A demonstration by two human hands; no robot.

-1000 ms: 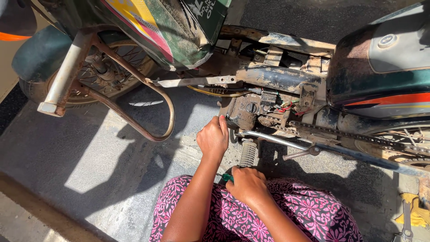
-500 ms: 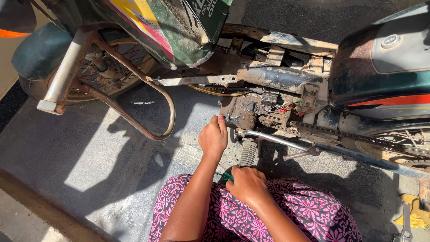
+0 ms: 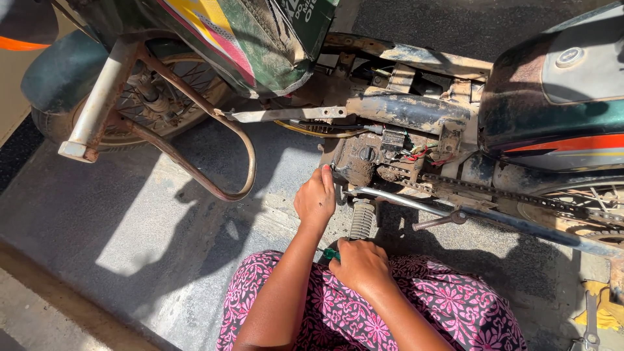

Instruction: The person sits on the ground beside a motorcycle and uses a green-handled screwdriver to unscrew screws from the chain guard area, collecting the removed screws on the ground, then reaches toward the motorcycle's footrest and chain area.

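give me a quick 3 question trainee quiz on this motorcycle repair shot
1. True or false: the left hand touches the motorcycle engine.
2. What does the right hand hold? A) a green-handled tool B) a hammer C) a rag
3. Fill in: the ribbed footpeg lies between the two ____.

Key: 1 true: its fingertips are at the grimy engine case. 2 A: only the green handle end shows past the closed fist. 3 hands.
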